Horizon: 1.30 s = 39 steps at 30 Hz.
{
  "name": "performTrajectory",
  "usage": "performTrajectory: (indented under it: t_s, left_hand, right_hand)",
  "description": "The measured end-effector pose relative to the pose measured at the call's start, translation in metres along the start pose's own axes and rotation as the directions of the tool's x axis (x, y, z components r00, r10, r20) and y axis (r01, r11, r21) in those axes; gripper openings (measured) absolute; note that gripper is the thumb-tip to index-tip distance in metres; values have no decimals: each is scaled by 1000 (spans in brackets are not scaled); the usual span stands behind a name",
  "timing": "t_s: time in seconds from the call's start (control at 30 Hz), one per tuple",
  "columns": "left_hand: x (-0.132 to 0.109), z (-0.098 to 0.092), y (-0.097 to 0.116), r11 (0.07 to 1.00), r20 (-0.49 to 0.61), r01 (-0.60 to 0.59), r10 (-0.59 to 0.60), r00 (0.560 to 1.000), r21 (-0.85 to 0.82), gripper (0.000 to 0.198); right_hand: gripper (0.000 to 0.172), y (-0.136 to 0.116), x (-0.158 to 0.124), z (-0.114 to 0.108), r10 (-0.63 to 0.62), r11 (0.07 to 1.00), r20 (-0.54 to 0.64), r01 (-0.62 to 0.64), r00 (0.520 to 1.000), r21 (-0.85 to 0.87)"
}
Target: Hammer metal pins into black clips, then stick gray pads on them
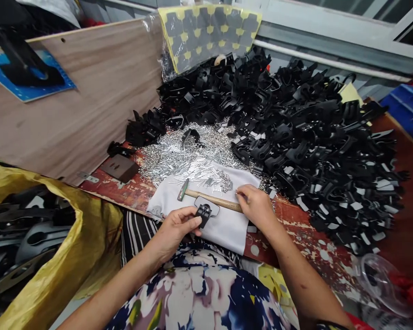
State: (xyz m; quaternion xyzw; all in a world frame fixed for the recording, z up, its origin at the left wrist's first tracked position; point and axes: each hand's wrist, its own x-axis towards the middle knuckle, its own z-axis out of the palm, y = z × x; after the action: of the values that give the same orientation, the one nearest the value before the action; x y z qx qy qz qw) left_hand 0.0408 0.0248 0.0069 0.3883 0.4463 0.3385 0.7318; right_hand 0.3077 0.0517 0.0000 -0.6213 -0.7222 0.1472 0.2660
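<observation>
My left hand [179, 224] pinches a small black plastic clip part [204, 213] between thumb and fingers, above the pale cloth [227, 229]. Just beyond the part lies a hammer [213, 200] with a green head and a wooden handle. The handle's end runs up to my right hand [258, 206], whose thumb and fingertips are pressed together over it. Whatever sits in that pinch is too small or too hidden to make out. Ahead of both hands is a heap of thin silvery metal pins [192, 153], some spilling onto the cloth.
A large heap of black plastic parts [285, 128] spreads across the back and right of the worn red table [296, 224]. On the left are a brown block [119, 167], a wooden board wall [106, 78] and a yellow sack [86, 229] holding dark parts. A clear plastic container [382, 279] is at right.
</observation>
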Motion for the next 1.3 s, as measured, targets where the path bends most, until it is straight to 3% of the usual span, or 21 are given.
performTrajectory:
  t_s: [0.07,0.13,0.23,0.33,0.43,0.5,0.57,0.6,0.63,0.7,0.83,0.97,1.07,1.17,1.3]
  left_hand:
    - [2,5,0,999,31,28,-26,999,-47,31]
    - [3,11,1,996,43,30,-27,999,-88,35]
    - [4,14,0,992,-7,-17,16,1000,-125,40]
    - [2,8,-4,993,-65,-48,41,997,-108,44]
    - [-1,-5,-7,997,-130,-76,73,989,-14,44]
    - [-2,-13,-7,993,-178,-107,115,977,54,41]
    - [-2,-19,-7,988,-204,-125,141,969,90,35]
    - [-2,-21,-6,987,-212,-126,144,967,95,32]
    - [-2,-22,-6,988,-217,-126,144,965,93,30]
    - [-2,-22,-5,990,-231,-124,136,963,67,28]
    - [-3,-21,0,987,-257,-134,108,960,-87,32]
    - [-5,-24,7,945,-268,-156,77,960,-286,33]
    - [-5,-28,10,904,-264,-192,93,960,-382,29]
    - [-2,-29,11,860,-288,-217,86,954,-462,30]
    - [3,-23,13,852,-265,-195,70,962,-485,39]
  right_hand:
    - [11,-18,-7,1,11,928,-13,-5,1000,372]
    - [7,-40,-14,7,-3,752,42,-26,999,659]
    - [6,-68,-23,25,-38,593,80,-42,996,804]
    - [6,-76,-25,38,-58,595,56,-11,997,804]
    - [10,-64,-10,35,-124,685,109,6,986,728]
    - [15,-51,14,28,-103,820,102,27,989,572]
    - [20,-41,44,24,-89,977,92,69,992,200]
    - [21,-39,59,24,-94,995,115,97,989,-20]
    - [22,-39,72,25,-100,971,160,132,982,-201]
    - [24,-45,92,33,-100,903,256,196,961,-383]
    - [27,-57,104,49,-114,866,303,244,946,-437]
    - [27,-44,103,47,-155,850,310,286,938,-441]
    - [24,-30,97,36,-209,913,188,261,960,-315]
    - [11,-37,75,22,-196,978,-36,198,980,68]
    - [5,-78,36,14,-235,848,-108,258,966,463]
